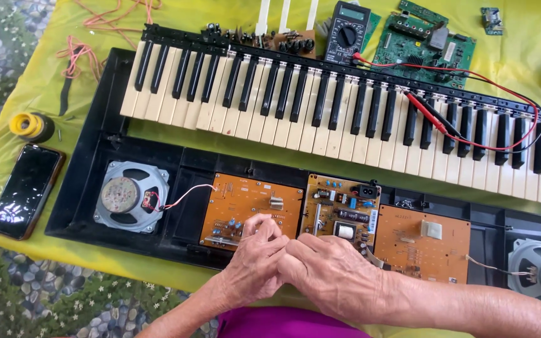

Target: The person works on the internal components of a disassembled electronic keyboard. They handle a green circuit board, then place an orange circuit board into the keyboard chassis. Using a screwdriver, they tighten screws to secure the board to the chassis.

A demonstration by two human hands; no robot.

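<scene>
Two hands meet at the near edge of an opened keyboard case (82, 188). The left hand (255, 260) rests curled over the lower corner of an orange circuit board (248, 203), fingers bent; what they pinch cannot be told. The right hand (333, 269) lies beside it, touching it, fingers folded under, covering the lower edge of the middle board (339, 209), which carries small blue, black and white components. A third, flat orange board (421, 241) sits just right. A round grey metal speaker (129, 197) lies well left, joined by thin wire. Glossy black-and-cream keys (320, 106) lie beyond. A yellow cloth covers the worktop (521, 50).
</scene>
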